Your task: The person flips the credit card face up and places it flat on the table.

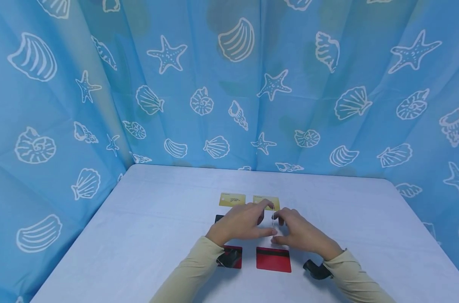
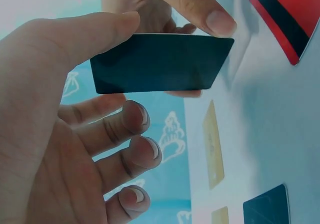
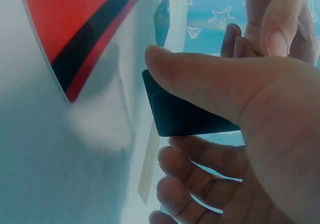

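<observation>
Between my two hands a dark card (image 2: 160, 64) is held up off the table, seen almost edge-on in the head view. My left hand (image 1: 240, 222) pinches one end of it, thumb on the near edge and forefinger at the far edge. From the other side my right hand (image 1: 304, 232) grips the opposite end the same way, its thumb along the card's edge in the right wrist view. The remaining fingers of both hands are loosely bent.
On the white table (image 1: 150, 235) lie two yellow cards (image 1: 232, 199) at the back. Another dark card (image 2: 267, 206) is partly hidden by my left hand. Nearest me are two red cards with black stripes (image 1: 273, 261). A blue seashell curtain (image 1: 222, 84) surrounds the table.
</observation>
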Demonstrator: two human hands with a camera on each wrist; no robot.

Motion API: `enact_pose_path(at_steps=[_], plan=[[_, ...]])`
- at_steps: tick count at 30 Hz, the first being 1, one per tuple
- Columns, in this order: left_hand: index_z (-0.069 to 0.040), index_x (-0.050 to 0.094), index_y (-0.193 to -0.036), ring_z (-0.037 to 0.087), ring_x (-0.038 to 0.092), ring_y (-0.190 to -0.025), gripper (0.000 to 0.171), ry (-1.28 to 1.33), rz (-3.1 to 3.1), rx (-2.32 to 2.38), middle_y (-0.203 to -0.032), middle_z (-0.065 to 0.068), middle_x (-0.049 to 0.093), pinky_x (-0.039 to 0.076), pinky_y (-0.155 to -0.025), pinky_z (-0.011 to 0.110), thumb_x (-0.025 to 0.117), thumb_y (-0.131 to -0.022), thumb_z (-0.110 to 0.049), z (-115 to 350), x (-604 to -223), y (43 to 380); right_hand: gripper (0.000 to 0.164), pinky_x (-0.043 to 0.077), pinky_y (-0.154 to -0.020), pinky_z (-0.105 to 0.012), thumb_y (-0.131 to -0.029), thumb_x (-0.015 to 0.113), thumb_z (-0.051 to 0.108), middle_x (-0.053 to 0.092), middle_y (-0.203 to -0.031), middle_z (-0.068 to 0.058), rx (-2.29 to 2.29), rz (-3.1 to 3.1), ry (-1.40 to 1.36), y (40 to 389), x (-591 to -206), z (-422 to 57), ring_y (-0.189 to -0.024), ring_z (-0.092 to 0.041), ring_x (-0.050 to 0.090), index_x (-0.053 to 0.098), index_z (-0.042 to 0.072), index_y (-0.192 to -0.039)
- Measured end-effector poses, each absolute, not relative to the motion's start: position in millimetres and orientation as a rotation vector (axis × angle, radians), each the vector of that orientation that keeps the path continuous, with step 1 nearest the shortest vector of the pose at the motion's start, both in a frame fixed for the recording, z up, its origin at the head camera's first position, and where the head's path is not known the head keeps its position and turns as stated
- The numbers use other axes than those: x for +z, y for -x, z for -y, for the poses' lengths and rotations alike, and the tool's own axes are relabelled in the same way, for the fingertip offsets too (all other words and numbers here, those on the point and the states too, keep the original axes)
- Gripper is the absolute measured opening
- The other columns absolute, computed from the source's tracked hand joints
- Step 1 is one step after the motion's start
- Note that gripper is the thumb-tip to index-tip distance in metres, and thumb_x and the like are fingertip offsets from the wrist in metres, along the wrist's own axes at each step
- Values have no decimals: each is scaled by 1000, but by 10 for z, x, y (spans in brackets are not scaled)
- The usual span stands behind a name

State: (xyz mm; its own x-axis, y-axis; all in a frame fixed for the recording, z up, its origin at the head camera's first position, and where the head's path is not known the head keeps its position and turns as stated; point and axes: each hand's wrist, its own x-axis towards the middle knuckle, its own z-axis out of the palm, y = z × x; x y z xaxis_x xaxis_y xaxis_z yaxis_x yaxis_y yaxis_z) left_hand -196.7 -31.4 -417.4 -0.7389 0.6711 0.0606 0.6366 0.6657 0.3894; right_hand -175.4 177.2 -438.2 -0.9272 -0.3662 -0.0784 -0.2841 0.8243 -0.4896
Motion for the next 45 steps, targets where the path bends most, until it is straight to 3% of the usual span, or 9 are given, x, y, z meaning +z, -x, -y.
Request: enact_pose_path(at_steps=[11, 35, 45], plan=[[-23, 48, -145, 5, 51, -64, 65, -1069, -2815, 621, -77, -8, 57, 42, -56, 19, 76, -91, -47, 396, -4113, 1990, 65, 49, -73, -29, -78, 92, 26, 60, -105, -4, -724, -2859, 497, 1785, -4356, -1839, -99, -20, 51, 61, 6, -131], [-24, 50, -141, 7, 56, -71, 65, -890, -2866, 497, -88, -6, 62, 46, -60, 21, 78, -89, -49, 482, -4162, 2071, 64, 52, -76, -30, -76, 93, 27, 60, -104, -4, -688, -2926, 504, 1831, -4397, -1919, -100, -19, 52, 62, 6, -128], [-22, 53, -139, 7, 52, -66, 63, -875, -2892, 401, -76, -6, 55, 41, -59, 22, 79, -87, -49, 493, -4204, 2087, 61, 51, -77, -32, -77, 92, 27, 59, -101, -2, -679, -2923, 522, 1849, -4420, -1926, -98, -19, 51, 63, 7, -128]])
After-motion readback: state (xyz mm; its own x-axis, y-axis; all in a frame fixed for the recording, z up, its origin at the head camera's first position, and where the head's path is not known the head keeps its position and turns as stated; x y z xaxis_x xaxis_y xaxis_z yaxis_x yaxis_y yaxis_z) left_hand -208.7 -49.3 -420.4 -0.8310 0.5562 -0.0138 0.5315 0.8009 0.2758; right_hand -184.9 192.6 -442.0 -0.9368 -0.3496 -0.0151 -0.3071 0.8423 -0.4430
